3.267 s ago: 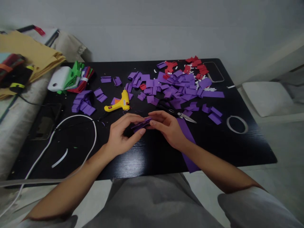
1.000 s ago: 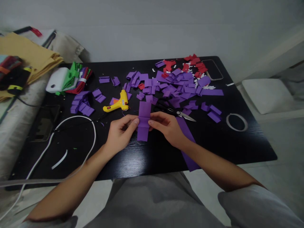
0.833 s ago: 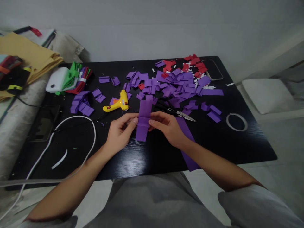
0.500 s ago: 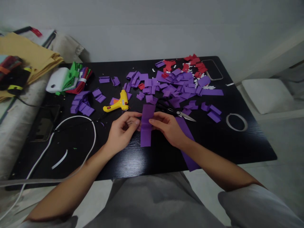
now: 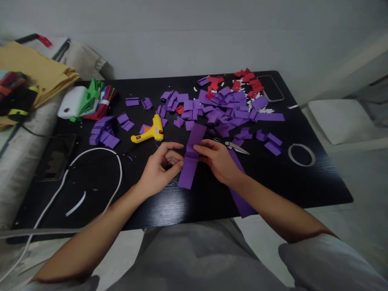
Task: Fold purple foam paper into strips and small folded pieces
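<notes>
A creased purple paper strip (image 5: pixel 190 167) is held up at a slant over the near middle of the black table (image 5: pixel 169 210). My right hand (image 5: pixel 218 161) pinches its right edge near the crease, thumb in front. At its left edge is my left hand (image 5: pixel 160 167), fingers curled and apart, the thumb tip close to the paper; whether it touches I cannot tell. Scissors (image 5: pixel 238 148) lie behind my right hand, their black handles partly covered. A longer purple strip (image 5: pixel 242 202) runs under my right wrist. Beyond my left hand rests a yellow glue gun (image 5: pixel 149 132).
Folded purple pieces (image 5: pixel 224 107) heap at the back, with red scraps (image 5: pixel 256 84) behind. More purple pieces (image 5: pixel 104 131) lie left. A white cable (image 5: pixel 120 173) loops under my left forearm. A tape ring (image 5: pixel 301 155) lies right, a dark phone (image 5: pixel 57 157) left.
The purple strip, folded up between both hands at first, has been opened out. It has since moved right and tilted with my right hand, while my left fingers have loosened from its edge.
</notes>
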The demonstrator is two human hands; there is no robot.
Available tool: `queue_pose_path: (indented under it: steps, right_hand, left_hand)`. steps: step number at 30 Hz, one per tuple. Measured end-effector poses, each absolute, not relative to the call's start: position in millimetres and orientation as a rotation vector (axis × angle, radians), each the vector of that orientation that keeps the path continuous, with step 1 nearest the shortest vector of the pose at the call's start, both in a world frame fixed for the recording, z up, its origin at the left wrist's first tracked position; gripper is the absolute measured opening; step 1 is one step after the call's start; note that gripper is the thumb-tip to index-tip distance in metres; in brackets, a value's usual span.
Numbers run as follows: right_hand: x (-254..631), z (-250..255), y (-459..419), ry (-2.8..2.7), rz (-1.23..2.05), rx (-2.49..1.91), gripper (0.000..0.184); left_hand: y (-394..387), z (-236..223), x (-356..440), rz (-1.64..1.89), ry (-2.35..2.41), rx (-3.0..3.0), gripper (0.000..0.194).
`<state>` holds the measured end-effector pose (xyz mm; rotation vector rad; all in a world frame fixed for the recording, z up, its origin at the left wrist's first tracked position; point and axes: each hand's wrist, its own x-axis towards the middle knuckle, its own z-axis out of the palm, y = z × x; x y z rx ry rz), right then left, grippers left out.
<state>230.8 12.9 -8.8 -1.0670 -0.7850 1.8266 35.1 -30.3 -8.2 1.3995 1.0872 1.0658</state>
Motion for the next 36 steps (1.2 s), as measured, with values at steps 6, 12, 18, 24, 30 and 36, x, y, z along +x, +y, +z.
queue_pose_path:
  steps: [6,12,18,24,30,36]
  right_hand:
    - [232.8,-13.1,18.0,-0.714,1.835,-1.060,0.026]
    - [234.8,-13.9,20.8,-0.700,1.800,-1.061,0.024]
    - [234.4,-11.1,20.7,-0.698,1.781,-1.044,0.025]
    - [234.4,-8.5,19.9,-0.711,1.727,-1.050,0.029]
    - [234.9,-10.8,21.1,-0.691,1.760,-1.026,0.026]
    - [233.1,-12.9,20.6,-0.582,1.876,-0.999,0.022]
  left_hand:
    - [-30.4,-5.9,35.1,1.080,1.110,1.415,0.035]
    - [-29.2,-6.2,34.4,1.077,1.156,1.455,0.030]
    - [-28.5,-10.3,31.1,1.068,1.179,1.524,0.026]
    - [-26.0,-15.5,29.4,1.107,1.235,1.548,0.020]
    - [-23.0,-14.2,26.7,1.164,1.341,1.604,0.016]
    - [-13.5,-12.8,16.5,1.265,1.449,1.666,0.015]
